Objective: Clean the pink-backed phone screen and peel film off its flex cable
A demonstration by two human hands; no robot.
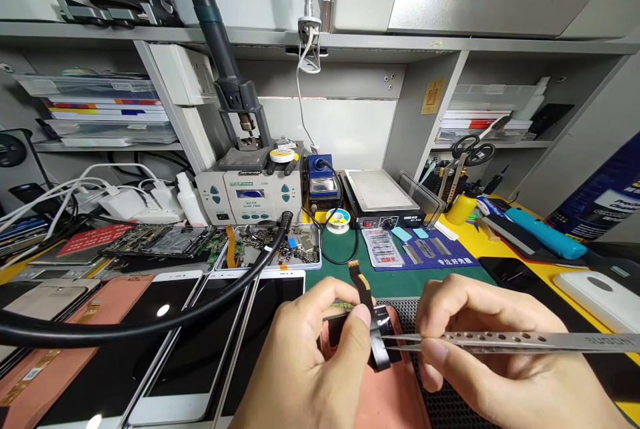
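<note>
My left hand is closed, thumb and fingers pinching a dark ribbon flex cable with a small gold connector at its upper end. The cable's lower part is a broad dark strip. Behind it sits a black piece with some green lettering, partly hidden by my fingers. In my right hand, thumb and fingers grip metal tweezers with a row of holes. Their slim tips point left and reach the strip's edge; contact cannot be made out. Below both hands lies a pink-filmed panel on a dark perforated mat.
Several phone screens lie at the left, crossed by a thick black hose. Behind stand a parts tray, a hot-air station, a solder spool and a heating plate. A white device lies at the right.
</note>
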